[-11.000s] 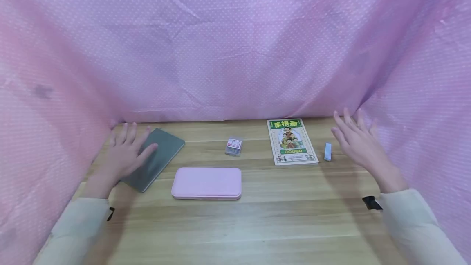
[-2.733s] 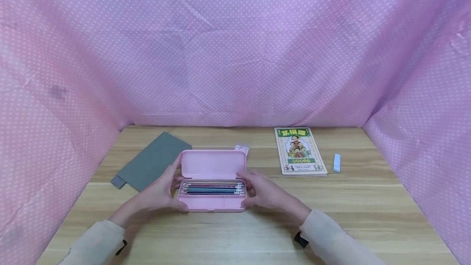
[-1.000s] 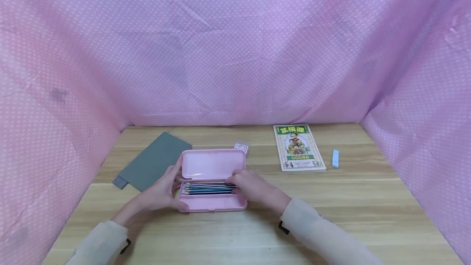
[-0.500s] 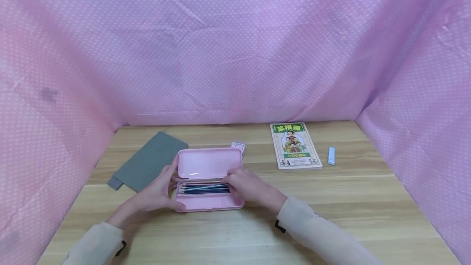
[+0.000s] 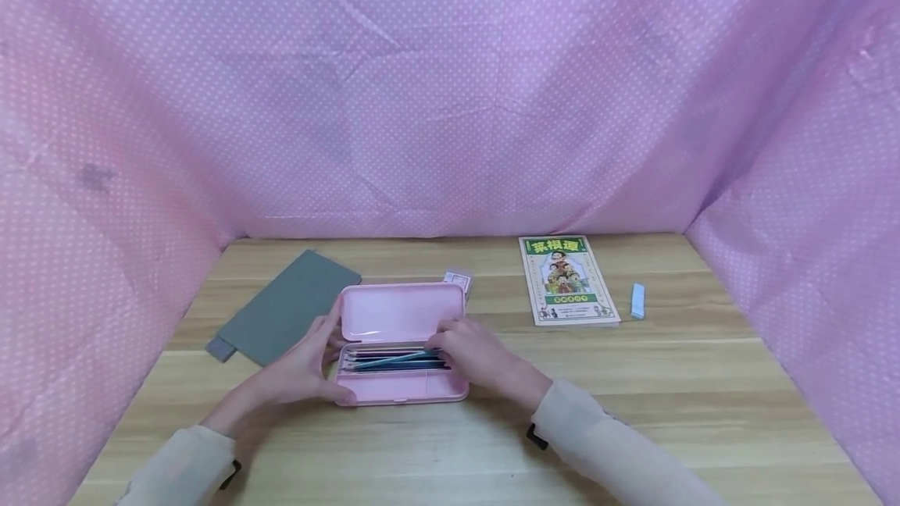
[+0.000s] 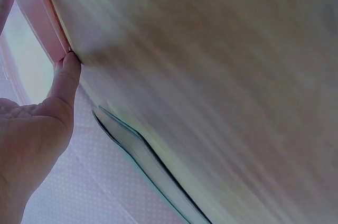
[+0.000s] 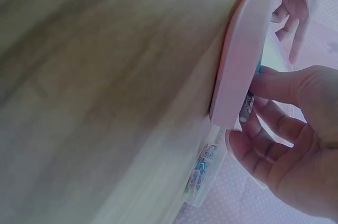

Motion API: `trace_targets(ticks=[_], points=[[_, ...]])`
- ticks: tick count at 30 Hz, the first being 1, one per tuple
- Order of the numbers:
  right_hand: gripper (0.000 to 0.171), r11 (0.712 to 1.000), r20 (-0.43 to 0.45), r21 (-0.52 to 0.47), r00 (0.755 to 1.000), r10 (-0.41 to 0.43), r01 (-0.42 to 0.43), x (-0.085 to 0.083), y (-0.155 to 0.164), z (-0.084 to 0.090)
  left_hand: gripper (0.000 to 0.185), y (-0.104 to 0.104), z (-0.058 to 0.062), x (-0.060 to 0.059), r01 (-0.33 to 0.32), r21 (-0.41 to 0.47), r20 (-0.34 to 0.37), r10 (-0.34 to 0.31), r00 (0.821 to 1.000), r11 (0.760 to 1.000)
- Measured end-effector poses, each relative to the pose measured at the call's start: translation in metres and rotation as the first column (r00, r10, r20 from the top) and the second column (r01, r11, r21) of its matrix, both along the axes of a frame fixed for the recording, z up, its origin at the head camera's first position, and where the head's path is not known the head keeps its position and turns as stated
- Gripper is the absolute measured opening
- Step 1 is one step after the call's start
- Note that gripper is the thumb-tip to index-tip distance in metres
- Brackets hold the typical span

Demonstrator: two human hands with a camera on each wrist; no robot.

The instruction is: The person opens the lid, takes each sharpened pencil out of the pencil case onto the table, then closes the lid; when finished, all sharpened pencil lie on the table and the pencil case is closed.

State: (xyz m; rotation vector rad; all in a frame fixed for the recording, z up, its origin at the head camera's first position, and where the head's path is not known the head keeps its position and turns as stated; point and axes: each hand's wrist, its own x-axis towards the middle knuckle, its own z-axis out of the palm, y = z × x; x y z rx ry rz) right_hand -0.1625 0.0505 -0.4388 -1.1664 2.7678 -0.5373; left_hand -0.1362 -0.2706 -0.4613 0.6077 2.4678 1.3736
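A pink pencil case (image 5: 383,389) lies on the table with its lid (image 5: 402,311) raised. Several pencils (image 5: 404,369) fill its rear compartment, and the front compartments look bare. My left hand (image 5: 302,372) holds the case's left end, thumb at the front corner and fingers behind. Over the right end, my right hand (image 5: 485,358) pinches a teal pencil (image 5: 394,360) near its eraser end. That pencil slants across the others, its held end higher. In the right wrist view, the metal-banded pencil end (image 7: 246,106) shows between thumb and fingers.
A dark green notebook (image 5: 291,307) with a grey tab (image 5: 221,349) lies at the left. Behind the lid sits a small clear box of paper clips (image 7: 203,174). An illustrated booklet (image 5: 569,283) and a small light-blue strip (image 5: 637,301) lie at the right. Pink curtains (image 5: 450,100) surround the table.
The pencil case, closed at first, was opened. My right hand moved from its right end onto the pencils, and the teal pencil has turned slantwise. My left hand has kept its hold.
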Motion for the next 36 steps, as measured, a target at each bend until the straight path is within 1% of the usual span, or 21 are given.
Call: trace_targets(ticks=[5, 9, 14, 17, 22, 29, 36], points=[[0.025, 0.999, 0.017, -0.044, 1.0, -0.001, 0.001, 0.0, 0.003, 0.004, 0.151, 0.0, 0.0, 0.0, -0.005, -0.016, -0.007, 0.005, 1.0, 1.0], [0.024, 0.997, 0.021, -0.082, 1.0, 0.016, -0.014, -0.002, 0.006, 0.006, 0.151, -0.001, 0.0, 0.0, -0.015, -0.03, -0.011, 0.014, 1.0, 0.999], [0.024, 0.993, 0.039, -0.115, 0.998, 0.044, -0.039, -0.005, 0.012, 0.006, 0.151, -0.001, 0.001, 0.001, -0.015, -0.035, -0.015, 0.014, 1.0, 0.999], [0.024, 0.989, 0.039, -0.13, 0.996, 0.075, -0.07, -0.008, 0.015, 0.007, 0.151, -0.001, 0.001, 0.001, -0.015, -0.038, -0.015, 0.014, 1.0, 0.999], [0.024, 0.983, 0.076, -0.156, 0.991, 0.111, -0.099, -0.01, 0.022, 0.009, 0.152, -0.001, 0.0, 0.001, -0.009, -0.023, -0.015, 0.009, 1.0, 1.0], [0.027, 0.975, 0.125, -0.197, 0.984, 0.128, -0.102, -0.013, 0.045, 0.011, 0.151, -0.001, -0.001, 0.0, -0.008, -0.032, -0.023, 0.008, 1.0, 0.999], [0.025, 0.964, 0.065, -0.234, 0.987, 0.148, -0.129, -0.015, 0.081, 0.012, 0.151, 0.0, 0.0, 0.0, -0.009, -0.032, -0.02, 0.008, 1.0, 0.999]])
